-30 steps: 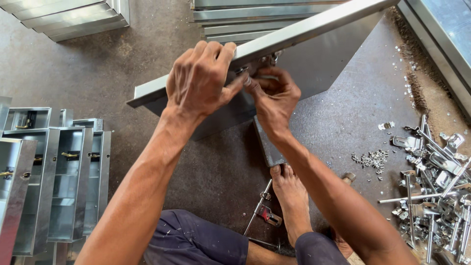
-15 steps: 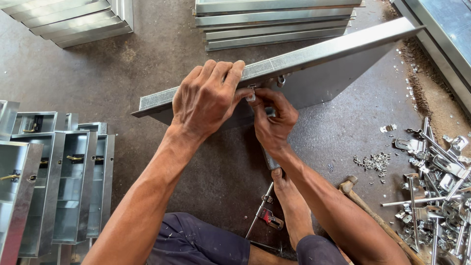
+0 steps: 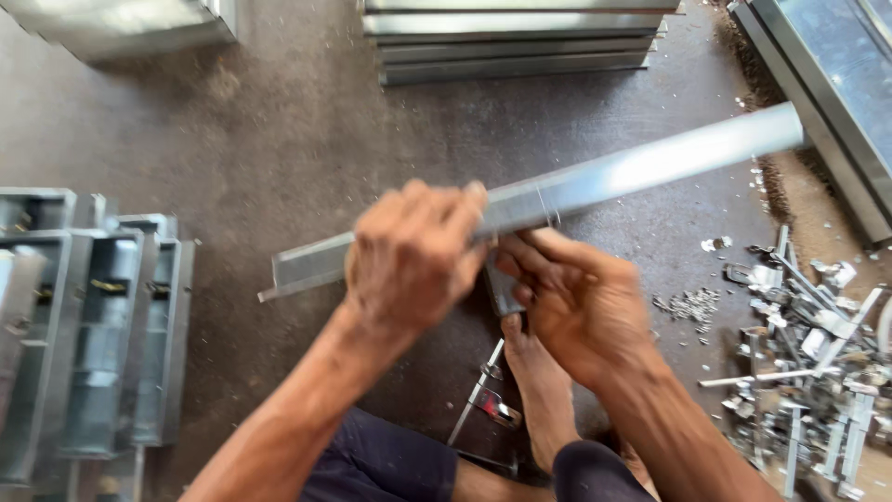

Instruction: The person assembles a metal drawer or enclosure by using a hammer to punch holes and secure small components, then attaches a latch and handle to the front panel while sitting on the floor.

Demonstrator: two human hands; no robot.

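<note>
Head view: metal panel [image 3: 595, 181] now sits edge-on and lower than before, above the floor [image 3: 279, 121]. Left hand [image 3: 413, 256] curls closed over its edge; right hand [image 3: 581, 302] pinches underneath. Scrap pile [image 3: 804, 363] lies right.

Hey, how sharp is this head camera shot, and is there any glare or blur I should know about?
Head view: the left hand and right hand are smeared by motion blur; the long metal channel they grip shows bright glare along its upper face; the scrap metal pile at right is soft; the stacked metal boxes at left are blurred too; daylight is even, with only soft shadows on the concrete floor.
</note>
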